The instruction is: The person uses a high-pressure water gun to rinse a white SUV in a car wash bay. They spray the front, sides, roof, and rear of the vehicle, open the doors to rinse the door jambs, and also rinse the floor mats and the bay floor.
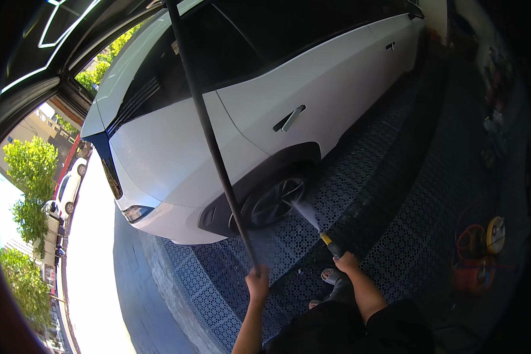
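My left hand [257,283] is closed around a long black hose [212,141], which runs up past the side of a white car [265,110] and out of the top of the view. In my right hand [347,262] is a pressure-washer spray gun [328,242] with a yellow band. A white fan of water [307,214] leaves its nozzle and meets the spoked wheel [278,201] under the car's dark wheel-arch trim. Mist hangs near the wheel. My fingers hide most of the gun's handle.
Perforated plastic floor tiles [292,239] lie beside the car and under my sandalled feet. An orange machine [473,274] and a yellow reel [495,234] with a red hose stand at the right. Past the open doorway, another white car [70,188] is parked by trees.
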A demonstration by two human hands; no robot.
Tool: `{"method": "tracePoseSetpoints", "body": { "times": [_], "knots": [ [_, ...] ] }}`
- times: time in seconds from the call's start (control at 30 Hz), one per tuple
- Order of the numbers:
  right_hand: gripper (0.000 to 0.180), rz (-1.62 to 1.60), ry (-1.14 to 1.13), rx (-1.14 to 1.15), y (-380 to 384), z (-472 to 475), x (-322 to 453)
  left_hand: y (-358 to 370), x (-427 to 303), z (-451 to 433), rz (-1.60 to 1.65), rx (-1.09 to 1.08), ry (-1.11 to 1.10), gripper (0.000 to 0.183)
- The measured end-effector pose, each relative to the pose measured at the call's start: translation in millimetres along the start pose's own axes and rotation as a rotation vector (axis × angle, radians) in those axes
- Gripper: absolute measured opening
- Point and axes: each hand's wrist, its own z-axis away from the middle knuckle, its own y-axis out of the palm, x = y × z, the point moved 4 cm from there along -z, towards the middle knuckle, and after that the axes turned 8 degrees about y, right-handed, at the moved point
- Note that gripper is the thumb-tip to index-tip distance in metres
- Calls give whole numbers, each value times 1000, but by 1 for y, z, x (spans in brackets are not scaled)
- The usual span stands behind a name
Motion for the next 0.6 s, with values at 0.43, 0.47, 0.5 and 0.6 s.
{"method": "tracePoseSetpoints", "body": {
  "times": [0.43, 0.47, 0.5, 0.6],
  "knots": [
    [47, -115, -60, -254, -3, 4, -9, 25, -2, -8, 27, 29, 76, 25],
    [48, -100, -60, -200, 0, 4, -11, 26, 0, -11, 45, 33, 74, 23],
    [48, -86, -63, -145, 6, 2, -14, 28, 2, -15, 63, 32, 73, 22],
    [49, -31, -143, 42, 33, -4, -28, 31, 16, -24, 18, 34, 95, 22]
  ]
}}
